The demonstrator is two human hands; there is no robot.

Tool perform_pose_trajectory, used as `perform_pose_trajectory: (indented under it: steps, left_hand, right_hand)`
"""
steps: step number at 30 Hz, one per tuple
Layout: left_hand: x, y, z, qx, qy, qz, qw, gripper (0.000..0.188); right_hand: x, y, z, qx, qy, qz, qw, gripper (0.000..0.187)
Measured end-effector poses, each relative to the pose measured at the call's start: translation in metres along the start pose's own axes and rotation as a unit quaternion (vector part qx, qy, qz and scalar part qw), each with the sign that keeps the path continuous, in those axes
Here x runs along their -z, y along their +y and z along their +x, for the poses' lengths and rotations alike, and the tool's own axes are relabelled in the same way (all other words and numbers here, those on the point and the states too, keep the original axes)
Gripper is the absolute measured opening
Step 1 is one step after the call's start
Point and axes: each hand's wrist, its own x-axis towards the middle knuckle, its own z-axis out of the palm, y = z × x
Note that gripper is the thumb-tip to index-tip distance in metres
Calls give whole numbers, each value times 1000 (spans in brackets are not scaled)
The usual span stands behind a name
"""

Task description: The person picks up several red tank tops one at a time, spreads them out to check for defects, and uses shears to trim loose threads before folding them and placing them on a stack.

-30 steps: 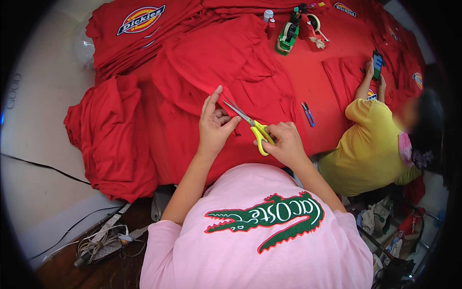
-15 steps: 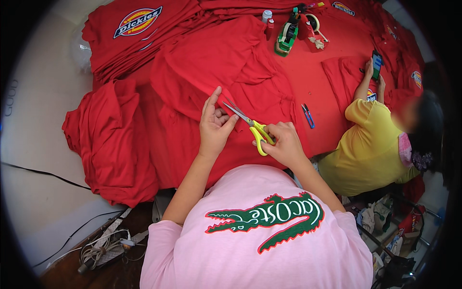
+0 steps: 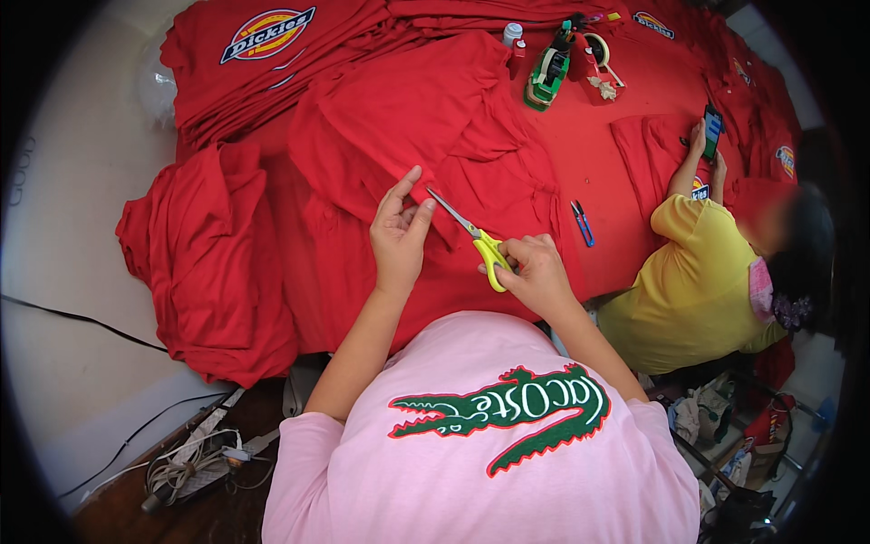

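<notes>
My right hand (image 3: 536, 272) grips a pair of yellow-handled scissors (image 3: 476, 238), blades pointing up-left toward my left hand. My left hand (image 3: 399, 234) rests on a red garment (image 3: 426, 136) spread on the table, pinching its fabric near the scissor tips. The blades look slightly apart at the edge of the cloth.
More red garments (image 3: 204, 263) hang over the table's left edge, and a folded stack (image 3: 263, 54) lies at the back. Tape dispensers (image 3: 553, 68) and a small blue snipper (image 3: 583, 222) lie to the right. A person in yellow (image 3: 698, 281) holds a phone (image 3: 712, 131). Cables (image 3: 190, 453) lie on the floor.
Both hands stay close together on the red garment. The view has shifted slightly, and the scissors stay at the cloth by my left fingers.
</notes>
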Motion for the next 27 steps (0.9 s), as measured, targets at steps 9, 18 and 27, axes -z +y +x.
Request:
perform_pose_trajectory:
  steps: [9,18,27]
  left_hand:
    - [3,0,1,-2,-35,-43,998,76]
    - [7,-2,1,-14,-21,-61,998,80]
    - [7,-1,2,-9,-17,-65,998,80]
  right_hand:
    - [0,-8,14,25,15,1,1000,30]
    - [-6,-8,13,14,6,4,1000,34]
    - [-8,0,12,16,3,13,1000,26]
